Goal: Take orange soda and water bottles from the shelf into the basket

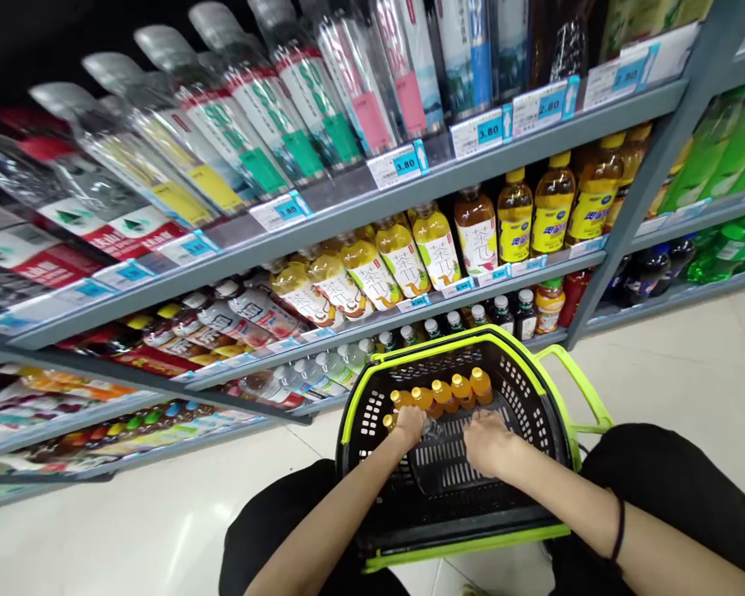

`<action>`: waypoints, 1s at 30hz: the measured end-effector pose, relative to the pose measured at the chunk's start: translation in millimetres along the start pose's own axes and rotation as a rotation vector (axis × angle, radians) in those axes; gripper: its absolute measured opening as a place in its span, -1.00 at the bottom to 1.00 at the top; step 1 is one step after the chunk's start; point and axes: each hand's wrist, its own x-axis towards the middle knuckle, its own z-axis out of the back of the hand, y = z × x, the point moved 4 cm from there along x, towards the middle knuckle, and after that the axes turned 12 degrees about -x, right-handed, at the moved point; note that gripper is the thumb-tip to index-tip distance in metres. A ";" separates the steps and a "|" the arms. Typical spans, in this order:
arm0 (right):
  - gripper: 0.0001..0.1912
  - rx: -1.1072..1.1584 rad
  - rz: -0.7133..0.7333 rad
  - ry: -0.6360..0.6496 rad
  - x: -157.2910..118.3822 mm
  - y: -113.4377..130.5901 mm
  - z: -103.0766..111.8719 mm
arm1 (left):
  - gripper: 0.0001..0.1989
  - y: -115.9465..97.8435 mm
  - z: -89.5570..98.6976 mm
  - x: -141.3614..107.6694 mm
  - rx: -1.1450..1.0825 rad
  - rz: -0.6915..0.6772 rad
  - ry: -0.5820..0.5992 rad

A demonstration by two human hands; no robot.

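Note:
A black basket with a lime-green rim (pixel 465 546) stands between my knees. Along its far side, several orange bottles with yellow-orange caps (pixel 445 396) form a row, and one more orange cap (pixel 389 422) shows at the left. My left hand (pixel 411 424) is inside the basket beside these bottles, its fingers curled around the top of a clear bottle (pixel 433 429). The rest of that bottle is hard to make out. My right hand (pixel 487 440) is over the basket's middle-right part with its fingers curled; whether it holds anything is hidden.
Shelves of drinks (pixel 348 194) with price tags cross the view beyond the basket. A lime-green basket handle (pixel 580 385) sticks out at the right. My black-clad knees flank the basket on the pale tiled floor (pixel 161 530).

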 end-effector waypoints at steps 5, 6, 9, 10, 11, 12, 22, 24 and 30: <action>-0.52 -0.019 0.050 0.032 -5.8 0.8 -2.0 | -0.68 4.1 57.6 -27.1 0.017 0.071 -0.027; -0.51 -0.022 0.060 0.047 -5.6 1.1 -2.4 | -0.68 4.5 75.2 -35.7 0.015 0.052 -0.055; -0.45 -0.034 0.085 0.087 -4.4 3.7 -2.5 | -0.67 2.7 141.3 -70.8 0.015 -0.061 -0.205; -0.45 -0.039 0.087 0.094 -4.2 5.1 -2.0 | -0.64 1.0 167.4 -85.3 0.014 -0.114 -0.272; -0.45 -0.043 0.086 0.097 -4.2 6.7 -1.3 | -0.61 -0.3 194.9 -100.5 0.018 -0.148 -0.345; -0.46 -0.047 0.085 0.098 -4.2 8.5 -0.5 | -0.60 -1.2 223.4 -115.8 0.021 -0.168 -0.418; -0.41 0.019 0.115 0.062 6.4 22.2 8.1 | -0.71 -30.4 441.7 -192.9 0.116 -0.351 -1.296; -0.42 0.028 0.101 0.051 5.9 20.0 11.1 | -0.69 -52.4 460.0 -189.3 0.237 -0.428 -1.334; -0.46 0.063 0.057 0.038 -4.4 7.4 13.9 | -0.50 -107.0 528.5 -180.4 0.269 -0.500 -1.512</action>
